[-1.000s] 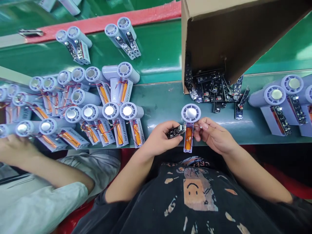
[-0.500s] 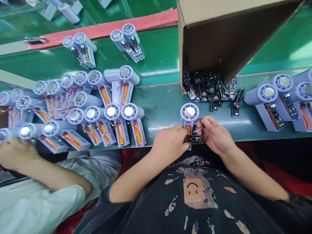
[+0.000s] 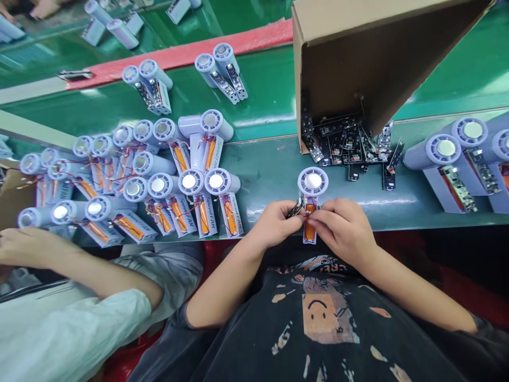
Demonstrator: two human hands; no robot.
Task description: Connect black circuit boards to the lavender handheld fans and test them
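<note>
A lilac handheld fan (image 3: 313,181) lies at the bench's front edge, its round head away from me. Its handle is uncovered and shows an orange battery (image 3: 309,229) and thin wires. My left hand (image 3: 278,224) is closed on a small black circuit board (image 3: 295,208), tilted beside the handle. Over the handle's right side, my right hand (image 3: 345,227) pinches with thumb and forefinger at the wires near the top of the battery. What exactly sits between those fingertips is too small to make out.
A cardboard box (image 3: 297,79) on its side spills black circuit boards (image 3: 350,140) onto the bench. Rows of fans with exposed batteries (image 3: 191,183) stand at left; fans with boards (image 3: 443,151) stand at right. A co-worker's arm (image 3: 79,260) reaches in from the left.
My right hand has moved left onto the handle, from holding a pale thin strand at its right. The board in my left hand has swung from lying across the handle to tilting at its left.
</note>
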